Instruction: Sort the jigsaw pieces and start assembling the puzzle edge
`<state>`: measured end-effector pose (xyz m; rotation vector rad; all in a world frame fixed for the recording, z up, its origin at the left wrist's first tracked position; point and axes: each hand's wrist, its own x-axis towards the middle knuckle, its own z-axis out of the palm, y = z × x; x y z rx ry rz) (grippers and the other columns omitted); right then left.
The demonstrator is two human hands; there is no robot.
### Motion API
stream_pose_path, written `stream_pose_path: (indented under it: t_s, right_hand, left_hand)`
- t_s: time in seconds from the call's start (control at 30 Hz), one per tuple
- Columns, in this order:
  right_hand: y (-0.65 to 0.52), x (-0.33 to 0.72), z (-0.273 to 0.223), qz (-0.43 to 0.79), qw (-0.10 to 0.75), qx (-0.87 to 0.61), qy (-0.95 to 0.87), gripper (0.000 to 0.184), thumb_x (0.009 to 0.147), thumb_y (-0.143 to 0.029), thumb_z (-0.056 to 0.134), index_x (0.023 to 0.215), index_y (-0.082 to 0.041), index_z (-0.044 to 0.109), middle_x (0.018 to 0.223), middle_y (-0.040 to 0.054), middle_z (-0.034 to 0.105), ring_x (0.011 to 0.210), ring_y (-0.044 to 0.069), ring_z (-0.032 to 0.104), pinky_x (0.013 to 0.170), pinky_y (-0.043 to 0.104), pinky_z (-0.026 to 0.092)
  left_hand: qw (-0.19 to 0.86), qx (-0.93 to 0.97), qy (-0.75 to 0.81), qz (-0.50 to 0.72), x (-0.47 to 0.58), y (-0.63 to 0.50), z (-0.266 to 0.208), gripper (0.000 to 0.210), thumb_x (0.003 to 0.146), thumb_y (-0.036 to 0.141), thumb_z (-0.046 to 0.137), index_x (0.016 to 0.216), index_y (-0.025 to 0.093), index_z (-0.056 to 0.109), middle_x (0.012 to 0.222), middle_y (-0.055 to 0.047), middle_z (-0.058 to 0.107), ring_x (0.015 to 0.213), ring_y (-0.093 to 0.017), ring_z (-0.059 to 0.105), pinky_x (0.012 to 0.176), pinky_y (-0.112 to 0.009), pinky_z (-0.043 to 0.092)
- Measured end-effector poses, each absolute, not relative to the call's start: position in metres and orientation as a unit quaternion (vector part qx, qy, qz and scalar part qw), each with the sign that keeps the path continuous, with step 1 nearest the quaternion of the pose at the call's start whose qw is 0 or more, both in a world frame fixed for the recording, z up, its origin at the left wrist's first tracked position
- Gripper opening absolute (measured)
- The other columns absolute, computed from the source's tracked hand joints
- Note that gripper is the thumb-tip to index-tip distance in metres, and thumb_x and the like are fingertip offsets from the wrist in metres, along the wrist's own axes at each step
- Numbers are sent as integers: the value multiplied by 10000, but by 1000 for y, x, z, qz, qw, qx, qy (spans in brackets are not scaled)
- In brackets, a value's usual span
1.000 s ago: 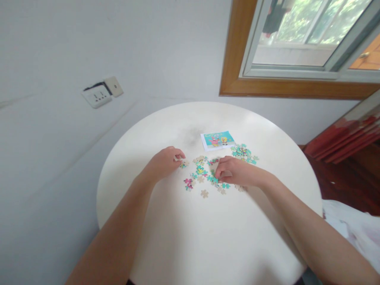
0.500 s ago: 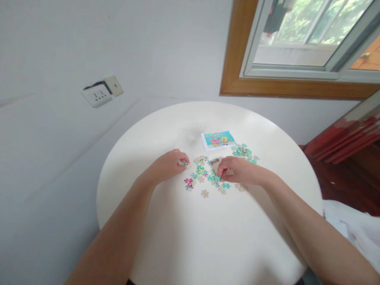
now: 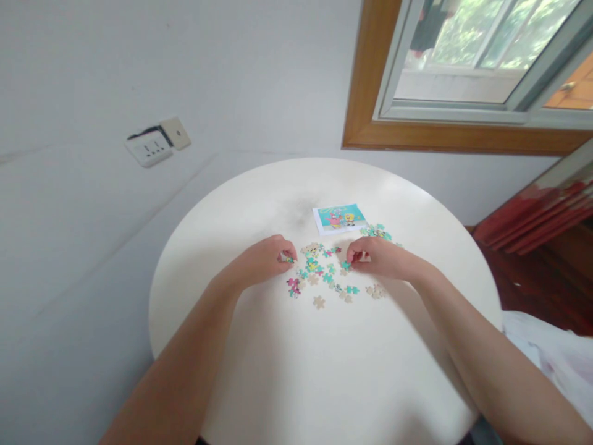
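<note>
My left hand (image 3: 272, 262) is closed in a pinch at the left edge of the scattered puzzle pieces (image 3: 312, 266), with a small puzzle piece (image 3: 290, 260) partly showing between the fingers. My right hand (image 3: 373, 256) pinches a teal puzzle piece (image 3: 345, 265) at the right side of the spread. Teal, pink and beige pieces lie loose between the two hands. A beige piece (image 3: 319, 302) rests apart, nearest to me. Behind the pieces lies a picture card (image 3: 341, 219) with a pink and a yellow cartoon figure on teal.
The round white table (image 3: 259, 371) stands against the wall. A pile of teal pieces (image 3: 377, 232) sits beyond my right hand. On the wall to the left is a power socket (image 3: 149, 148); a wood-framed window (image 3: 454, 136) is at upper right. A red curtain (image 3: 537, 213) hangs at right.
My right hand has shifted slightly right and away from me, with a teal piece now visible at its fingertips. My left hand has stayed nearly in place.
</note>
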<state>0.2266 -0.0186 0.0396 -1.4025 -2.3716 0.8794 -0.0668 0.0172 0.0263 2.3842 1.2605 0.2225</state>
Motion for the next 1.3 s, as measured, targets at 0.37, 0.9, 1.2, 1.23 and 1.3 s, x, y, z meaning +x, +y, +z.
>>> stream_pose_path:
  t_s: [0.37, 0.9, 1.2, 1.23, 1.3]
  right_hand:
    - [-16, 226, 40, 278, 152, -513, -798, 164, 753, -106, 567, 839, -185, 683, 824, 32, 700, 737, 149, 623, 703, 259, 453]
    - [-8, 220, 28, 209, 193, -461, -841, 246, 801, -51, 551, 912, -176, 731, 921, 61, 721, 872, 175, 638, 819, 278, 477]
    - [-19, 230, 43, 187, 102, -473, -855, 255, 788, -82, 562, 952, -186, 727, 959, 80, 699, 852, 187, 630, 796, 296, 475]
    - [-19, 231, 43, 186, 90, -485, -850, 254, 781, -90, 570, 963, -180, 724, 950, 81, 701, 843, 188, 632, 789, 294, 475]
    - [-18, 231, 43, 185, 74, -504, -841, 247, 775, -115, 589, 979, -165, 718, 929, 87, 706, 831, 194, 637, 773, 290, 476]
  left_hand:
    - [217, 856, 462, 80, -65, 16, 28, 235, 760, 295, 510, 858, 181, 691, 918, -67, 635, 797, -198, 626, 749, -306, 472]
    - [216, 855, 466, 73, -61, 16, 32, 252, 775, 315, 502, 863, 178, 694, 920, -73, 633, 790, -202, 631, 753, -314, 473]
    - [221, 853, 467, 76, -62, 16, 31, 254, 778, 318, 503, 863, 179, 698, 930, -74, 644, 793, -207, 631, 751, -318, 480]
    - [220, 853, 467, 77, -63, 16, 31, 254, 779, 320, 503, 862, 179, 698, 929, -74, 645, 790, -207, 631, 747, -318, 480]
    - [218, 854, 465, 78, -63, 17, 30, 257, 783, 327, 504, 865, 180, 697, 931, -73, 644, 793, -208, 632, 747, -318, 480]
